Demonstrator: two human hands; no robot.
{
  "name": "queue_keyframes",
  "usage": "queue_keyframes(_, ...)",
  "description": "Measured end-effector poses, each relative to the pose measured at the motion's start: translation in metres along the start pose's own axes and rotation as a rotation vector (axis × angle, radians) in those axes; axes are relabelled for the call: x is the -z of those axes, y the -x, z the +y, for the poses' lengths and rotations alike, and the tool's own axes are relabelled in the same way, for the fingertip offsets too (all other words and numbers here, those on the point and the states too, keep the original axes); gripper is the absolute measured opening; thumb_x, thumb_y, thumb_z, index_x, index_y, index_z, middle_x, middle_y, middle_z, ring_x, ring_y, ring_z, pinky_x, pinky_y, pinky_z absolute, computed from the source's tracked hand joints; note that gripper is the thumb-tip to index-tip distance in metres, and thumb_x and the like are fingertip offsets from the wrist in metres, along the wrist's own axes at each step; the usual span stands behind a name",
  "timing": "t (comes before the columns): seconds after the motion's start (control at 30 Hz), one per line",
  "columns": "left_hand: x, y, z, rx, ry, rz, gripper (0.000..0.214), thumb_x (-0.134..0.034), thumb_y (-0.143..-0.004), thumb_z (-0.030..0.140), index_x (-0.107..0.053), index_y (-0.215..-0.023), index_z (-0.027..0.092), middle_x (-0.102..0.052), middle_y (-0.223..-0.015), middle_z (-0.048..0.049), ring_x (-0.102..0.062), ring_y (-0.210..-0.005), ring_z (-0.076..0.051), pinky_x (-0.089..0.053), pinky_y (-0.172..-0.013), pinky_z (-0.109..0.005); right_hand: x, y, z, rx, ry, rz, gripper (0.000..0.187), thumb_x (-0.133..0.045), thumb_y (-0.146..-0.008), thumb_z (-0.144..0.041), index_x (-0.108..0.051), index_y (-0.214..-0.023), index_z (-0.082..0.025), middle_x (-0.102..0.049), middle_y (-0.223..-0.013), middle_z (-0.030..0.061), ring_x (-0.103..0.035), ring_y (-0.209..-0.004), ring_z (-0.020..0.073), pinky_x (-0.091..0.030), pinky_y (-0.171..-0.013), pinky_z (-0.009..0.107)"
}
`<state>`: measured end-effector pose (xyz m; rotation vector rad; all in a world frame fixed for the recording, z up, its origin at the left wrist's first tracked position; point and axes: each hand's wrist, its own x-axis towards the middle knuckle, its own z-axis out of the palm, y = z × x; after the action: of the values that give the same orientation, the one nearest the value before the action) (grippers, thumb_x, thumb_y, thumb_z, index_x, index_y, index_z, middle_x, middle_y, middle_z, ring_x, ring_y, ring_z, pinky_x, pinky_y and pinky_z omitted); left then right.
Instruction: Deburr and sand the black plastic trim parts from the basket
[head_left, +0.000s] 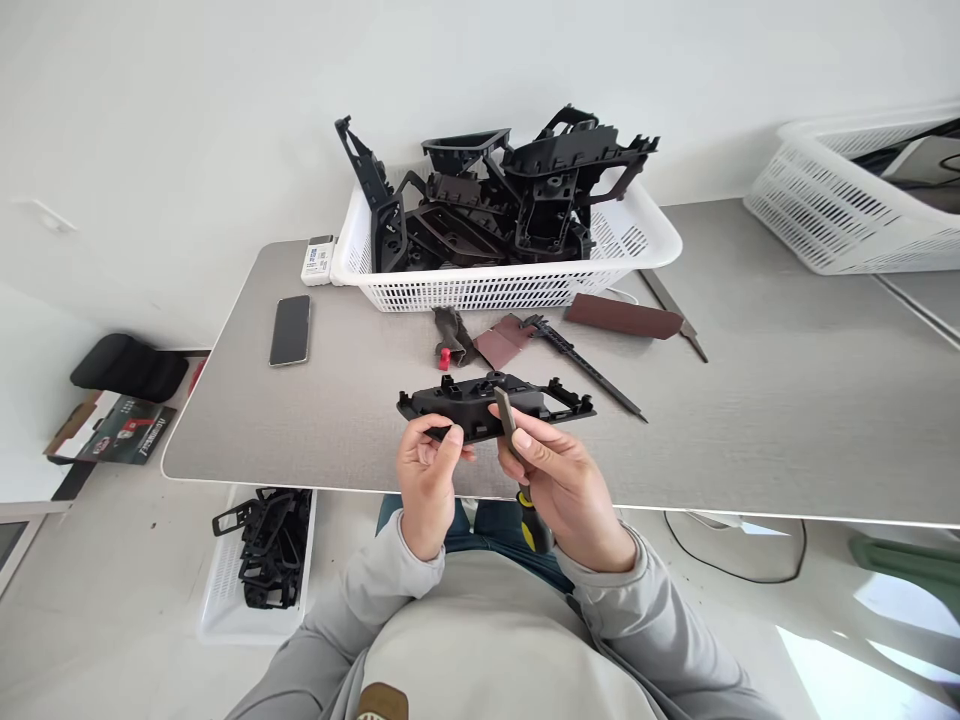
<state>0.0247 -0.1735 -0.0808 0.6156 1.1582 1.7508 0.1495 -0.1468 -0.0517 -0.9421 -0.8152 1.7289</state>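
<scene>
A long black plastic part (469, 402) with clips and an open frame at its right end is held above the table's front edge. My left hand (431, 480) pinches its lower left side between thumb and fingers. In my right hand (566, 480) is a flat file (507, 418) with a black and yellow handle (534, 525); its blade points up in front of the part. Whether the blade touches the plastic, I cannot tell. Just beyond the part lie a dark cloth-like piece (452, 335), a small red piece (445, 359), brown sandpaper (504, 342) and a black caliper (589, 367).
A white basket (480, 290) heaped with black plastic parts stands at the back. Right of centre lie rolled sandpaper (622, 316) and another file (667, 300). A phone (290, 330) and small white box (318, 262) are left. Another basket (825, 200) stands right; a third (217, 590) sits below.
</scene>
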Motion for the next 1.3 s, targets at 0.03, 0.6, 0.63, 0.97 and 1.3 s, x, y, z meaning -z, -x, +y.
queue_keyframes(0.03,0.001,0.000,0.000,-0.004,-0.004,0.004,0.028,-0.078,-0.074,0.046,-0.068,-0.080,0.021,-0.066,-0.068,0.0030,-0.062,-0.051,-0.008,-0.055,-0.053,-0.020,0.001,0.000,0.001,0.003,0.003,-0.005,0.026,-0.078,-0.072,-0.035,-0.081,-0.096,-0.026,-0.043,-0.055,-0.0042,-0.034,-0.052,0.0102,-0.026,-0.050,0.028)
queue_keyframes(0.6,0.018,0.008,-0.010,-0.412,-0.405,0.098,0.024,-0.062,-0.091,0.037,-0.077,-0.105,0.023,-0.079,-0.101,-0.0052,-0.075,-0.090,-0.021,-0.062,-0.084,-0.035,0.003,0.012,0.013,-0.006,0.301,-0.256,0.046,-0.062,-0.089,-0.050,-0.068,-0.129,-0.027,-0.050,-0.074,-0.0013,-0.047,-0.051,0.0079,-0.040,-0.043,0.023)
queue_keyframes(0.63,0.018,0.008,-0.010,-0.430,-0.426,0.099,0.024,-0.062,-0.091,0.036,-0.077,-0.105,0.023,-0.079,-0.102,-0.0054,-0.075,-0.091,-0.022,-0.062,-0.084,-0.035,0.003,0.012,0.015,0.012,0.318,-0.254,0.045,-0.062,-0.089,-0.050,-0.068,-0.128,-0.028,-0.050,-0.076,-0.0012,-0.047,-0.051,0.0078,-0.040,-0.043,0.023)
queue_keyframes(0.97,0.018,0.007,-0.007,-0.591,-0.489,0.066,0.023,-0.061,-0.093,0.023,-0.075,-0.110,0.028,-0.078,-0.106,-0.0022,-0.075,-0.093,-0.019,-0.061,-0.083,-0.029,0.002,0.020,0.007,0.113,0.494,-0.302,0.039,-0.055,-0.096,-0.044,-0.065,-0.132,-0.031,-0.048,-0.075,-0.0012,-0.045,-0.056,0.0094,-0.043,-0.053,0.025)
queue_keyframes(1.3,0.014,0.007,-0.006,-0.360,-0.294,0.128,0.023,-0.064,-0.090,0.039,-0.077,-0.099,0.023,-0.078,-0.099,-0.0050,-0.074,-0.090,-0.018,-0.062,-0.080,-0.030,0.000,0.017,0.002,0.195,0.626,-0.324,0.041,-0.051,-0.098,-0.044,-0.064,-0.133,-0.029,-0.048,-0.073,-0.0002,-0.047,-0.062,0.0122,-0.041,-0.054,0.026)
